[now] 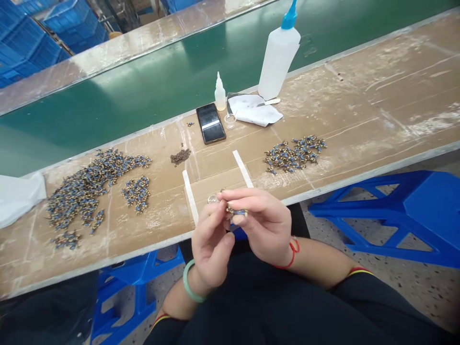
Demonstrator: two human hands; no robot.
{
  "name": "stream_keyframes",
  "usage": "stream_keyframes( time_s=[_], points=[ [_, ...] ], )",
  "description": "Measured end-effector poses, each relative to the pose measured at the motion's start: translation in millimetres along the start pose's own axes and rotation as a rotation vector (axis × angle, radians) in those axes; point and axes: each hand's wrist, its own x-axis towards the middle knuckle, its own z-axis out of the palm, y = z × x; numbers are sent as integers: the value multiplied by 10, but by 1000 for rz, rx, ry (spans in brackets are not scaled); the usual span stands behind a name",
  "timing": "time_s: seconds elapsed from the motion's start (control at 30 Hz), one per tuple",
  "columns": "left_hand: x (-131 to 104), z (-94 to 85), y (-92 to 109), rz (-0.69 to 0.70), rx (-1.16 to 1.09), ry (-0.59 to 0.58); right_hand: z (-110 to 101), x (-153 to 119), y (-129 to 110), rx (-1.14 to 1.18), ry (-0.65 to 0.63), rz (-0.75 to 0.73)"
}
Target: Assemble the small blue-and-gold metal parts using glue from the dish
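Your right hand (268,223) pinches a small blue-and-gold trinket (238,212) between thumb and fingers, at the tips. Your left hand (212,249) is curled, its fingertips meeting the trinket's near end; whether they grip it or something smaller, you can't tell from here. The trinket sits between your two sets of fingers, about over the table's near edge (163,243), so a slick or uneven pinch could let it drop into your lap or onto the floor. Just beyond your left fingertips is a clear round dish (212,198); a careless knuckle might knock it. Farther out, ahead and left of your fingers, the loose brown bits (180,156) could scatter under a dragging sleeve. Well beyond your fingertips, the slim dropper bottle (220,96) stands upright beside the phone (211,123); its narrow shape might tip if bumped.
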Motion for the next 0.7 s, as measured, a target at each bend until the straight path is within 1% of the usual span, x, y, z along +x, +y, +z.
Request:
stream_keyframes(
  time_s=[0.13, 0.23, 0.4, 0.5, 0.7],
  points=[
    [-59, 45, -41, -70, -53, -65, -13, -4, 25, 13, -4, -39],
    [-94, 69, -95, -95, -85, -76, -15, 8, 42, 21, -12, -40],
    [-61, 100, -173, -85, -89, -58, -24, 34, 63, 6, 10, -41],
    [-20, 115, -199, -79, -84, -77, -28, 49, 80, -6, 30, -48],
    [-23, 132, -235, -113, -179, -111, -33, 57, 130, -11, 38, -59]
  ],
)
